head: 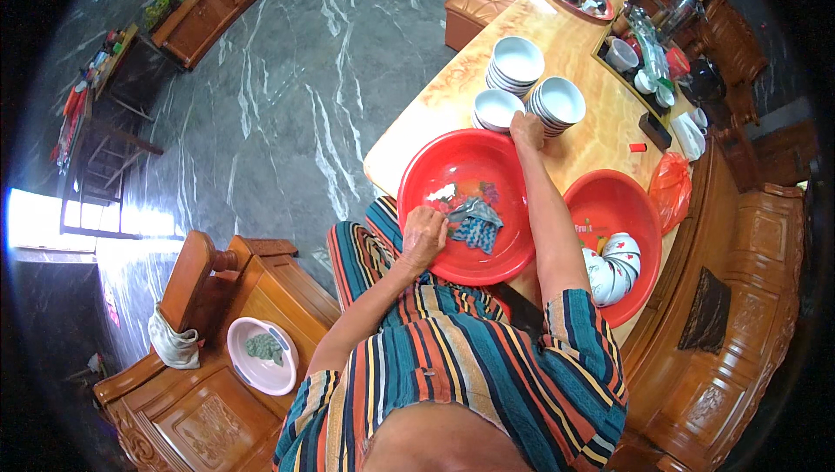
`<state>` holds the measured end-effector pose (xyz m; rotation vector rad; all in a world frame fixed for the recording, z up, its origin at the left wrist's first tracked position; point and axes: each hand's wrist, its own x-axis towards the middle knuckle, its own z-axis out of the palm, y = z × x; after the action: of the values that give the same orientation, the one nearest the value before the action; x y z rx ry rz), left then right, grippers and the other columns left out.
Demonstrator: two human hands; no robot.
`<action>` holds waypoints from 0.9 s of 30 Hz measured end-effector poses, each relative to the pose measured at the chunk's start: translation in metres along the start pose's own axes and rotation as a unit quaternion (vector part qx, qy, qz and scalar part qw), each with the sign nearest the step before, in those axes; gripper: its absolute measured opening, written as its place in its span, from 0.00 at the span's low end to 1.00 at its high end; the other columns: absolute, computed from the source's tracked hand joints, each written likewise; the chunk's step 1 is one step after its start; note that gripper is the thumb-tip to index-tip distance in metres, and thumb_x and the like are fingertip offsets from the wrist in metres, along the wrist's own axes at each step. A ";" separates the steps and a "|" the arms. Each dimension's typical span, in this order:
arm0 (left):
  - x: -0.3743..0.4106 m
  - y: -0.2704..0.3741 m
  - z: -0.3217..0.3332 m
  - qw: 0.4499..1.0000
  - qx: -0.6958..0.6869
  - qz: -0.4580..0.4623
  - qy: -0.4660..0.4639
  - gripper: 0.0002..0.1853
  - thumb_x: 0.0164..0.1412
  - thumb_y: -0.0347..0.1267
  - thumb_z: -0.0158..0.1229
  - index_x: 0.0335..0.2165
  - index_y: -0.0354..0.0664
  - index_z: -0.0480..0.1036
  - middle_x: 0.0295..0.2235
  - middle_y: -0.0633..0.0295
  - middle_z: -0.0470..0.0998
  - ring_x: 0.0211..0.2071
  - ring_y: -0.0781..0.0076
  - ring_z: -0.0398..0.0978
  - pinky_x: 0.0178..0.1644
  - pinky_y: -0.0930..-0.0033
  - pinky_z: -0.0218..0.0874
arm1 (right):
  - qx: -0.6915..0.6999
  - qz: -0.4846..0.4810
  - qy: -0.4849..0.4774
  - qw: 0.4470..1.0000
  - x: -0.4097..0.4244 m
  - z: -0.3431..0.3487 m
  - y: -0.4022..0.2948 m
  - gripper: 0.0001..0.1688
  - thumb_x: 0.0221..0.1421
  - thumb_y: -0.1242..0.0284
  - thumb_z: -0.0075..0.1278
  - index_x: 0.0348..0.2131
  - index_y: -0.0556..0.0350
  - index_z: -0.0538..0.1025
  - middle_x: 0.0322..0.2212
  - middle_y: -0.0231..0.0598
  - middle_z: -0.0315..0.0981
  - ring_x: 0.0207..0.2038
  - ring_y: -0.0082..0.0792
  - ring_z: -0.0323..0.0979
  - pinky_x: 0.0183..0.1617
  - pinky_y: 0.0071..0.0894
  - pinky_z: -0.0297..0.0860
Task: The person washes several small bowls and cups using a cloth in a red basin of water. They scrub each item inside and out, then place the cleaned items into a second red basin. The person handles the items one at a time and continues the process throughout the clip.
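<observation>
A large red plastic basin [417,178] rests at the near edge of the table [443,90], with a wet blue-grey cloth [479,224] on its bottom. My left hand [425,234] is at the basin's left side, fingers curled beside the cloth's end; whether they pinch it is unclear. Past the far rim, my right hand [527,131] touches the edge of a short stack of white bowls [497,110]; its grip is hard to make out. Two taller bowl stacks [517,61] [562,100] stand behind. A second red basin [597,191] on the right holds several patterned white bowls [620,266].
An orange plastic bag [672,188] lies by the right basin. Farther back are a tray [603,57] crowded with cups and packages, and an oval plate [610,12]. Carved wooden seats flank me; the left one bears a pink basin [238,358] with a green cloth.
</observation>
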<state>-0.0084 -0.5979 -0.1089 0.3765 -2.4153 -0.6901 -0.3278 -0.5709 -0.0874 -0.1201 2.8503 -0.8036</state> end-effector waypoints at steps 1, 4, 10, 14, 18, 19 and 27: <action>-0.001 -0.001 0.001 1.000 0.003 -0.002 0.000 0.05 0.47 0.25 0.58 0.26 0.38 0.69 0.25 0.55 0.70 0.32 0.56 0.68 0.38 0.58 0.59 | 0.010 0.016 -0.009 1.000 -0.001 0.001 0.000 0.28 0.50 0.57 0.37 0.40 0.58 0.76 0.42 0.53 0.72 0.46 0.54 0.69 0.49 0.53 0.65; 0.000 -0.001 0.003 1.000 0.001 0.000 -0.002 0.05 0.47 0.25 0.58 0.25 0.38 0.69 0.24 0.55 0.69 0.31 0.56 0.68 0.37 0.58 0.59 | -0.001 0.024 0.007 1.000 -0.003 0.002 0.003 0.27 0.50 0.56 0.38 0.40 0.55 0.77 0.41 0.53 0.72 0.45 0.54 0.70 0.47 0.52 0.66; 0.004 0.004 0.001 1.000 -0.009 0.015 -0.008 0.06 0.48 0.27 0.57 0.23 0.38 0.67 0.22 0.54 0.68 0.29 0.56 0.68 0.37 0.57 0.58 | -0.001 0.035 0.032 0.999 -0.009 0.004 0.006 0.28 0.51 0.54 0.40 0.39 0.56 0.77 0.41 0.57 0.72 0.44 0.56 0.70 0.47 0.52 0.66; 0.008 0.002 0.003 0.999 0.004 0.031 -0.011 0.06 0.47 0.27 0.58 0.24 0.39 0.67 0.23 0.54 0.68 0.29 0.56 0.67 0.35 0.57 0.58 | 0.011 -0.014 0.028 0.999 -0.026 -0.007 0.004 0.29 0.53 0.54 0.42 0.39 0.65 0.74 0.41 0.58 0.71 0.45 0.55 0.69 0.48 0.55 0.64; 0.005 -0.002 0.008 0.999 0.009 0.044 -0.030 0.07 0.47 0.28 0.58 0.24 0.39 0.67 0.23 0.55 0.69 0.30 0.56 0.68 0.36 0.56 0.58 | -0.013 -0.261 0.232 0.937 -0.081 -0.022 0.003 0.21 0.46 0.67 0.54 0.37 0.64 0.69 0.36 0.51 0.67 0.41 0.52 0.66 0.44 0.52 0.62; 0.004 -0.005 0.007 0.998 0.014 0.046 -0.037 0.06 0.47 0.27 0.58 0.24 0.38 0.67 0.24 0.55 0.69 0.30 0.56 0.68 0.36 0.56 0.58 | 0.009 -0.327 0.242 0.913 -0.101 -0.032 0.002 0.18 0.46 0.69 0.52 0.35 0.63 0.69 0.35 0.52 0.67 0.41 0.51 0.66 0.43 0.51 0.62; 0.012 -0.002 0.005 0.999 -0.001 0.052 -0.009 0.05 0.48 0.26 0.59 0.26 0.39 0.71 0.25 0.54 0.72 0.31 0.55 0.70 0.35 0.57 0.59 | 0.118 -0.300 0.204 0.924 -0.198 -0.102 0.088 0.10 0.43 0.80 0.52 0.31 0.61 0.70 0.29 0.49 0.68 0.35 0.48 0.68 0.40 0.41 0.65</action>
<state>-0.0206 -0.6028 -0.1077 0.2421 -2.4320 -0.6527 -0.1554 -0.4191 -0.0184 -0.9296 3.0841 -1.4278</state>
